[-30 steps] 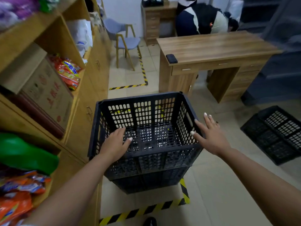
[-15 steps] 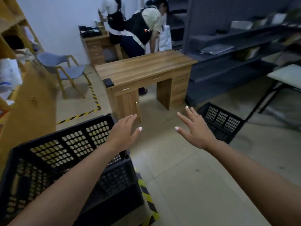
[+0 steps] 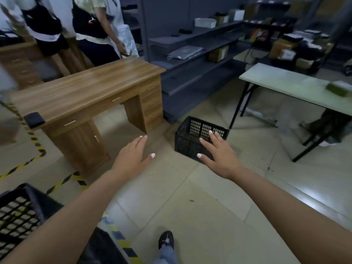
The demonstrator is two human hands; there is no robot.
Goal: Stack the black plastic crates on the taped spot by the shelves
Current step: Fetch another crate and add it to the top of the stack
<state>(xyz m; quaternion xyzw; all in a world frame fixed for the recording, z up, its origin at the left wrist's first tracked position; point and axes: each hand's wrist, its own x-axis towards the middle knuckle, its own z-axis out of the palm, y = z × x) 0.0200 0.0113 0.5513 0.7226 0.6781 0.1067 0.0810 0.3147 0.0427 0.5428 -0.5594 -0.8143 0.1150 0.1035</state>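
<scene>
Now both hands, left (image 3: 133, 159) and right (image 3: 221, 157), were spread and empty, reaching toward the far crate (image 3: 192, 138) on the floor; gripping it came next.

Bare floor (image 3: 190, 187) before crate (image 3: 190, 143)

Pale tiled floor (image 3: 200, 216) carried everything. Wooden desk (image 3: 85, 92) stood on it. Black crate (image 3: 192, 138) sat on tiles right of desk, near its drawer end. Crate stack (image 3: 21, 212) sat nearer than desk, at yellow-black tape (image 3: 62, 182). White folding table (image 3: 293, 86) stood far right of desk; dark flat item on desk corner, possibly phone.
</scene>
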